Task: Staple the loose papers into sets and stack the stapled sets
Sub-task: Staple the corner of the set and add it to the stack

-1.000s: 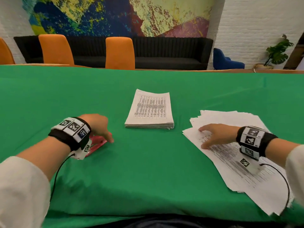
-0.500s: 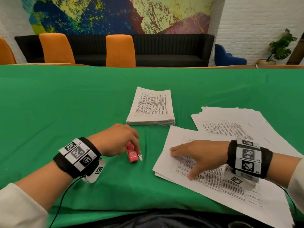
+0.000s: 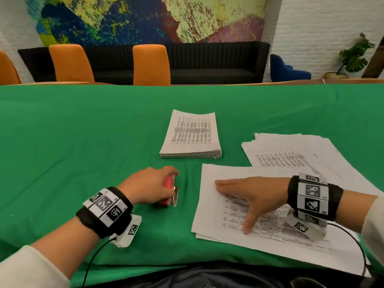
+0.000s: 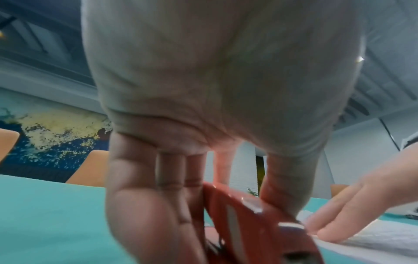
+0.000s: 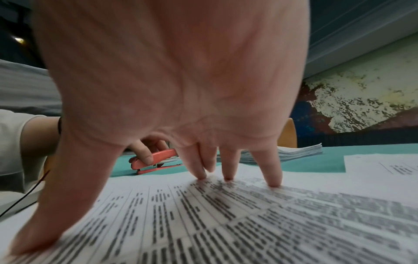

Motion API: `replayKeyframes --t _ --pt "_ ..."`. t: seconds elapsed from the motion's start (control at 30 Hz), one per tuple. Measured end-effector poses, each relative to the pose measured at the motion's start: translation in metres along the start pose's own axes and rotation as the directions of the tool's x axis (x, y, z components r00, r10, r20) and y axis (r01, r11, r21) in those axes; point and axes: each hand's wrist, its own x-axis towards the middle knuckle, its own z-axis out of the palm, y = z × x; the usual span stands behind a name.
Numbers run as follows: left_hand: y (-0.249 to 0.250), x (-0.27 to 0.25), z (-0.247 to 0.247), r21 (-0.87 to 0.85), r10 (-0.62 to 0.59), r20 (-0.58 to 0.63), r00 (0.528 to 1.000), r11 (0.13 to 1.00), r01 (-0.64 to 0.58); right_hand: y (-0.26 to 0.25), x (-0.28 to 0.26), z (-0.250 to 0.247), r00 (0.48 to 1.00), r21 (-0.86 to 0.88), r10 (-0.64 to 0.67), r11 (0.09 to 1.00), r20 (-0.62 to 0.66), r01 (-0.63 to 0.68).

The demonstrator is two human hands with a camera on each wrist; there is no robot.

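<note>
My left hand (image 3: 149, 186) grips a pink stapler (image 3: 168, 185) low over the green cloth, just left of a few printed sheets (image 3: 209, 215). In the left wrist view the stapler (image 4: 237, 214) sits between fingers and thumb, and its nose points at the sheets' edge. My right hand (image 3: 247, 194) lies flat on those sheets, with straight fingertips (image 5: 226, 176) pressing down and the thumb spread. A neat stack of sets (image 3: 191, 138) lies beyond, at the centre. The loose paper pile (image 3: 291, 150) spreads at the right.
The green tablecloth (image 3: 83, 152) covers a wide table with free room on the left and far side. Orange chairs (image 3: 150, 65) stand behind the far edge, before a black sofa. A cable runs from each wrist camera.
My left hand carried the stapler from the left side to the centre, beside the sheets. My right hand slid a few sheets off the loose pile, leftward and nearer to me.
</note>
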Motion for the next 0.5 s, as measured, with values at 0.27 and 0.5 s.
replayKeyframes --t 0.27,0.5 --pt "0.001 0.004 -0.008 0.139 0.026 0.082 0.996 0.990 -0.037 0.003 0.001 -0.009 0.999 0.005 -0.034 0.999 -0.031 0.035" --pt "-0.008 -0.009 -0.009 0.218 0.040 0.206 0.978 0.972 -0.086 0.018 -0.005 -0.003 0.982 0.053 0.166 0.984 0.090 -0.171"
